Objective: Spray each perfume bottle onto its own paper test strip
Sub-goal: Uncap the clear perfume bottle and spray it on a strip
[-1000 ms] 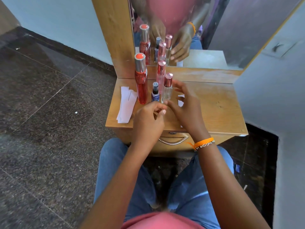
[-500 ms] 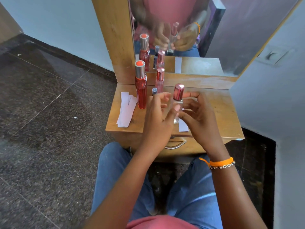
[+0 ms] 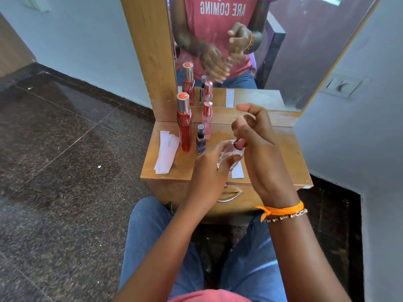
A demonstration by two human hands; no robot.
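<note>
Clear bottle (image 3: 229, 159), tilted, is held above the front edge of a wooden table (image 3: 283, 162): the left hand (image 3: 209, 168) wraps its glass body while the right hand (image 3: 259, 144) pinches its pink cap (image 3: 239, 144). A paper strip (image 3: 238, 171) lies just beneath. At ten o'clock stand a red bottle (image 3: 184, 127), a pink bottle (image 3: 207, 119) and a small blue bottle (image 3: 200, 139); spare strips (image 3: 165, 154) sit near the left edge. At two o'clock the tabletop is bare.

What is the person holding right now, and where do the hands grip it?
A clear bottle: the left hand wraps its glass body, and the right hand pinches its pink cap.
</note>
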